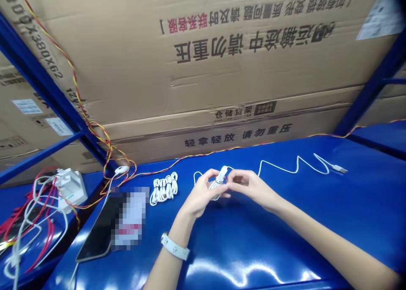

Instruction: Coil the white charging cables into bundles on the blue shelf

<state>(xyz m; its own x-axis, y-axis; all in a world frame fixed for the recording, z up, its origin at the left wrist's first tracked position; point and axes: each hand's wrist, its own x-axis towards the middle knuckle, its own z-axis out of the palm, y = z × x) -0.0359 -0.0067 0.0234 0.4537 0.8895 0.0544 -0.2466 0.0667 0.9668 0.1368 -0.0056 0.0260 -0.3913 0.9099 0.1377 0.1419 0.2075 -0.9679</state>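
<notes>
My left hand [203,195] is closed round a partly coiled white cable [220,179] above the blue table [285,222]. My right hand [250,186] pinches the same cable just to the right of the coil. The loose end of the cable [296,166] trails in waves across the table to a plug [339,168] at the far right. A white watch [174,247] sits on my left wrist.
Several bundled white cables [164,188] lie left of my hands. A phone [109,224] lies at the table's left edge, with a white charger box [70,188] and red and white wires beyond. Large cardboard boxes [206,70] and blue shelf posts stand behind.
</notes>
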